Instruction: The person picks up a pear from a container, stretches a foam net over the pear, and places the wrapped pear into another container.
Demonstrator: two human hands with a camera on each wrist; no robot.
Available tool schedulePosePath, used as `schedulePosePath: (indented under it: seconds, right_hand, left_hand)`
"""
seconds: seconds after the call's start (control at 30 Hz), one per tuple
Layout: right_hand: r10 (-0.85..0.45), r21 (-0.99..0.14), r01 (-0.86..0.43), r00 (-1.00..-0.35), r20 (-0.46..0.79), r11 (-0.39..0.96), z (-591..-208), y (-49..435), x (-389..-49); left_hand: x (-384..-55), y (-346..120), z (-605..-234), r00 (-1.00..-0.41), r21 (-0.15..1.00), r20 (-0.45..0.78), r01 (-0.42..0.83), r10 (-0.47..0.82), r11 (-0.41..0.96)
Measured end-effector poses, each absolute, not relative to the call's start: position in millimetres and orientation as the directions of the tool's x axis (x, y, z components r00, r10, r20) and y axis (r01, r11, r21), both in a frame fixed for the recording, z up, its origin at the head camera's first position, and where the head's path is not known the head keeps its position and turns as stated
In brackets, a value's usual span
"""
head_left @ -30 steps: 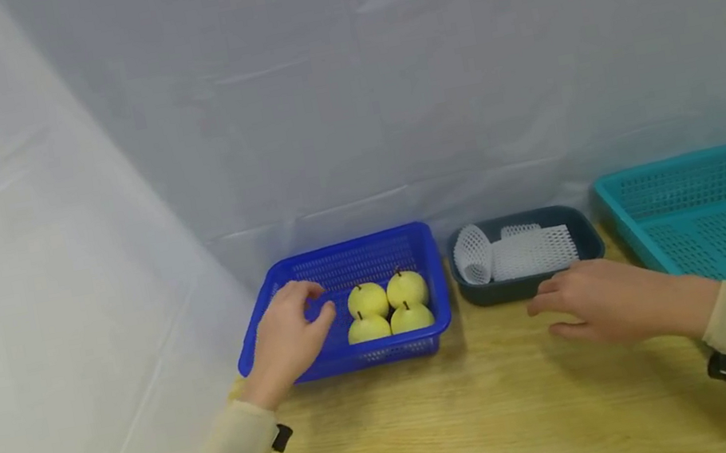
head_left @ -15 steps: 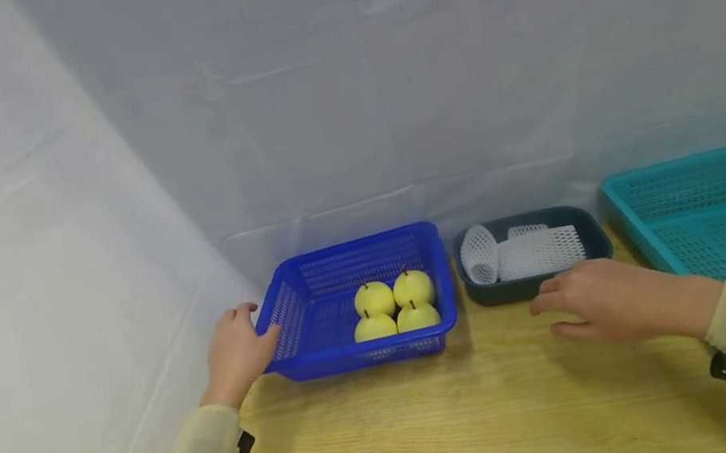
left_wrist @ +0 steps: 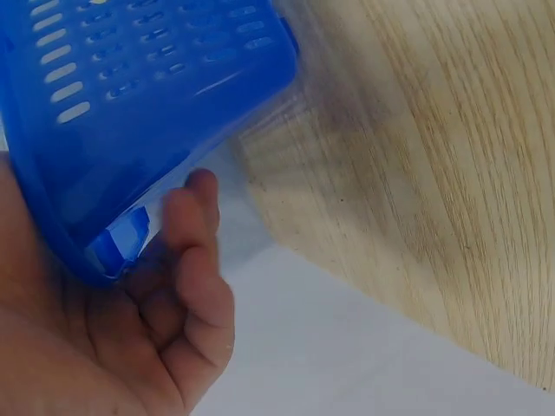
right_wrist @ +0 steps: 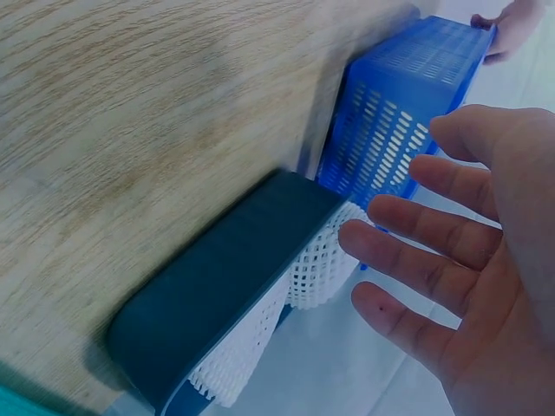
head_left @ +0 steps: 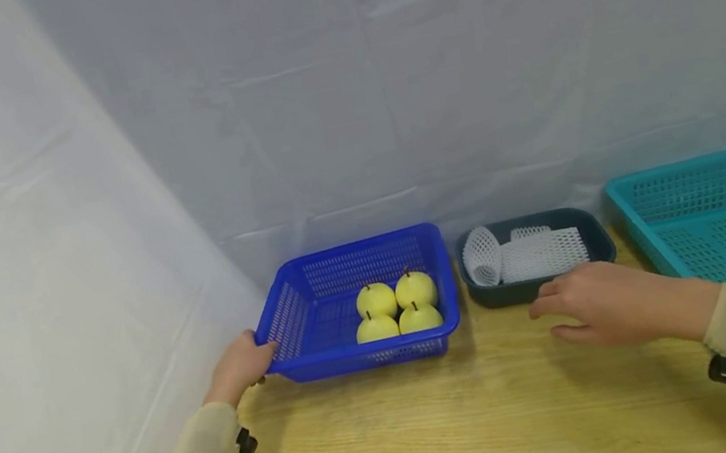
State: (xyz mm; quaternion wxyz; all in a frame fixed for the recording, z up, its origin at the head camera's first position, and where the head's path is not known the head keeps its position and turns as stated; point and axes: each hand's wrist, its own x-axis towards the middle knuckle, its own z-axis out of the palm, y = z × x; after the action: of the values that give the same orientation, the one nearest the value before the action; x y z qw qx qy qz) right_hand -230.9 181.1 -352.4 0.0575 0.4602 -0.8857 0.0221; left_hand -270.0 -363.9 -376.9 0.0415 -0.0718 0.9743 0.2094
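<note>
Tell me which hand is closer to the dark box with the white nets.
Right. The right hand is by the near edge of the dark box. The left hand is farther away, gripping the left end of the blue basket.

Wooden table [head_left: 400,438] between white and grey

A grey sheet [head_left: 380,77] spans the back like a wall, its surface marked by faint upright and level creases. Low down, one long wrinkle runs across it and catches the light. On the left a white sheet [head_left: 15,280], clearly brighter, meets it along a slanting line that drops toward the table; a diagonal fold crosses its lower part. The tabletop looks yellowish from the head view, with wavy grain, and paler beige from both wrist views. Soft-edged shadows lie on the wood. In the left wrist view, the table's straight edge cuts diagonally against a whitish surface [left_wrist: 347,355].
</note>
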Motion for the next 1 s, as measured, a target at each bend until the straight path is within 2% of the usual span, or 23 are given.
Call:
schedulePosePath:
  seconds: [0.47, 0.77, 1.0]
  right_hand:
    - [-0.850, 0.043, -0.858, -0.498, 0.172, 0.511, -340, 153, -242]
    - [-0.862, 0.020, -0.865, -0.497, 0.100, 0.501, -323, 119, -263]
    - [-0.876, 0.069, -0.874, -0.480, 0.045, 0.482, -301, 88, -281]
  left_hand:
    - [-278, -359, -382, -0.981, 0.427, -0.133, -0.185, -0.141, 0.885]
    - [-278, -356, -383, -0.976, 0.415, -0.144, -0.208, -0.162, 0.886]
    - [-273, -356, -382, -0.971, 0.399, -0.153, -0.230, -0.183, 0.888]
